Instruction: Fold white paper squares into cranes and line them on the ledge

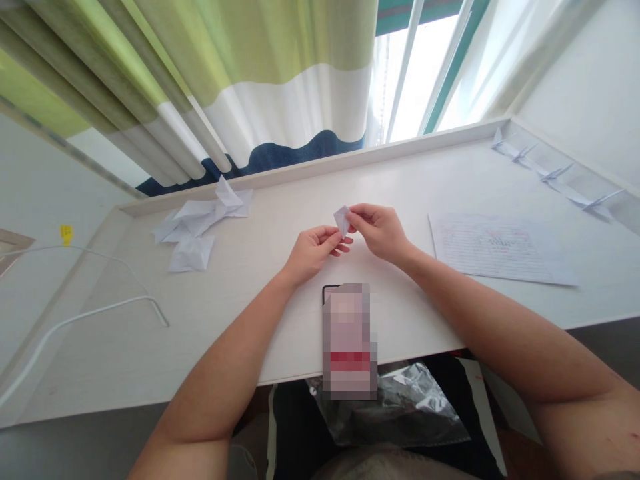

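A small folded piece of white paper (342, 219) is held above the white desk (260, 267), between both hands. My left hand (314, 249) pinches its lower edge with fingers closed. My right hand (379, 230) pinches its right side between thumb and fingertips. Both forearms reach in from the near edge of the desk. A phone (349, 340) lies flat on the desk just below the hands, its screen blurred.
A pile of folded white papers (200, 223) lies at the back left. A lined sheet (500, 250) lies to the right. Several paper cranes (555, 175) line the right ledge. A white cable (95, 310) crosses the left side. Curtains hang behind; a plastic bag (400, 407) sits under the desk.
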The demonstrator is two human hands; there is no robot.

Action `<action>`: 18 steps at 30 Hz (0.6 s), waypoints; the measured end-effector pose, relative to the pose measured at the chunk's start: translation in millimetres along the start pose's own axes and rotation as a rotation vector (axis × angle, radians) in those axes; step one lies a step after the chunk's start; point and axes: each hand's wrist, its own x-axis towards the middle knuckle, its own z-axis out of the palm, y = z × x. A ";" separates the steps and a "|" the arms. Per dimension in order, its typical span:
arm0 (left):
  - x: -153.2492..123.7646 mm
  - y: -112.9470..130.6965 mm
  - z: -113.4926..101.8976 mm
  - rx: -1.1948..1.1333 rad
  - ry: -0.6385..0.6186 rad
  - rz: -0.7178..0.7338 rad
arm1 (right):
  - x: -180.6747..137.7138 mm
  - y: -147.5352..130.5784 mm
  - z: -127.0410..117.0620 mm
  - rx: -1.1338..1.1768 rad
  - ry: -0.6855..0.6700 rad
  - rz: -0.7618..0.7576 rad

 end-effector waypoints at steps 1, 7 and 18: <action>0.3 0.3 0.1 -0.015 -0.002 -0.005 | 0.1 -0.1 0.4 0.007 0.004 0.003; 3.6 -3.8 -1.0 -0.114 0.010 -0.045 | -2.0 -1.3 4.4 0.012 0.020 0.003; 4.1 -6.3 5.2 -0.079 0.027 -0.037 | -3.7 1.0 4.3 -0.121 0.037 -0.052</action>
